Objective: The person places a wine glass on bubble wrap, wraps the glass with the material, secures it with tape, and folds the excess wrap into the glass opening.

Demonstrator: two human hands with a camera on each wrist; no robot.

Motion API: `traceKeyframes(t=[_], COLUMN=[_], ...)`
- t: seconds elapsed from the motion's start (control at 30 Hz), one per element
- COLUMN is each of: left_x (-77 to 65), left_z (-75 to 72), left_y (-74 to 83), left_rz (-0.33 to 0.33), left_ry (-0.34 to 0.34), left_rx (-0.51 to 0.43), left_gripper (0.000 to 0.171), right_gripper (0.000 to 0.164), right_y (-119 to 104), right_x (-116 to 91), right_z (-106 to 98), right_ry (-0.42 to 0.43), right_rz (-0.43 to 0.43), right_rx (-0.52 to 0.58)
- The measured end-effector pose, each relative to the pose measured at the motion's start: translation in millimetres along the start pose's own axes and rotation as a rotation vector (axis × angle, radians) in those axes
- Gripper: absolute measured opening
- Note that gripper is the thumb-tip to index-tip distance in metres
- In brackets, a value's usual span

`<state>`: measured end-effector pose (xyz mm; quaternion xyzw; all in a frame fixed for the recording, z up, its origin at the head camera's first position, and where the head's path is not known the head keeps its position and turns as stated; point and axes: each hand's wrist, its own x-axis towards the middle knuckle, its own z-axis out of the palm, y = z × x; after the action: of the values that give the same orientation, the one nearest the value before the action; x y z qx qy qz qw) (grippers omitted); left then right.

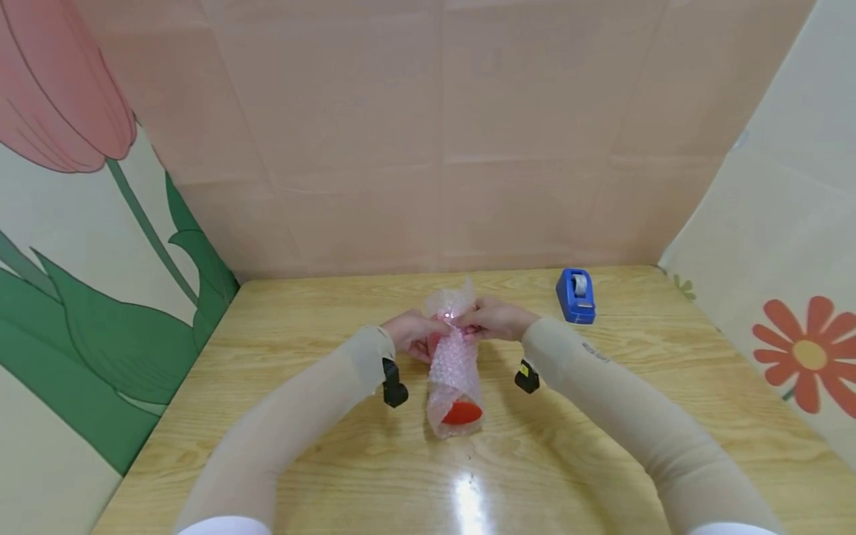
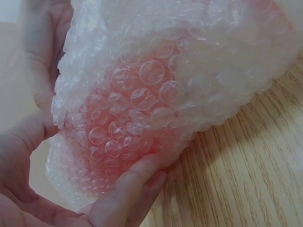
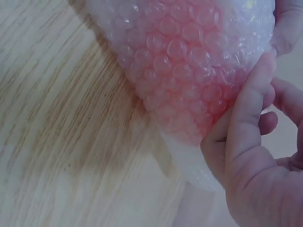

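A roll of clear bubble wrap lies lengthwise on the table around a red object, whose flat red end shows at the near opening. The rest of that object appears only as red through the bubbles. My left hand grips the wrap from the left near its far end, thumb on top and fingers along the side. From the right, my right hand pinches the wrap at about the same height, fingers bent against its surface. In the left wrist view, the bubble wrap bulges between thumb and fingers.
A blue tape dispenser with a roll of clear tape stands at the back right of the wooden table. Behind the table hangs a plain pinkish sheet. Flower-printed sheets flank both sides.
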<state>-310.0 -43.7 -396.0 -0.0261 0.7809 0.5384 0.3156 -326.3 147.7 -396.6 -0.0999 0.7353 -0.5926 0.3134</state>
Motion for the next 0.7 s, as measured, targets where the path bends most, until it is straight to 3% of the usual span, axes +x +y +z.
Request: traceKeyframes(t=[0.13,0.33,0.43,0.53,0.7], left_x=[0.4,-0.2,-0.1,-0.2,-0.9], left_z=[0.0,0.8,0.1,-0.5,-0.5], left_y=[-0.3,-0.7,-1.3,-1.6,-1.6], left_rz=[0.001,0.007,0.012,0.016,0.025], left_ry=[0.000,0.006,0.007,0.004,-0.003], left_rx=[-0.001,0.006,0.007,0.006,0.014], left_gripper=[0.027,0.027,0.029,0.029,0.028], right_gripper=[0.015,0.064,0.083,0.084,0.069], right_y=[-3,-5,-1,5,9], right_x=[-2,-12,-13,-10,-4], right_z=[-2,-9,-7,-4,1], right_ry=[0.013,0.041,0.048,0.020,0.010], right_rz=[0.046,0.282,0.336,0.342,0.341], right_rx=[-0.072,-0.162,-0.159,-0.065,0.069])
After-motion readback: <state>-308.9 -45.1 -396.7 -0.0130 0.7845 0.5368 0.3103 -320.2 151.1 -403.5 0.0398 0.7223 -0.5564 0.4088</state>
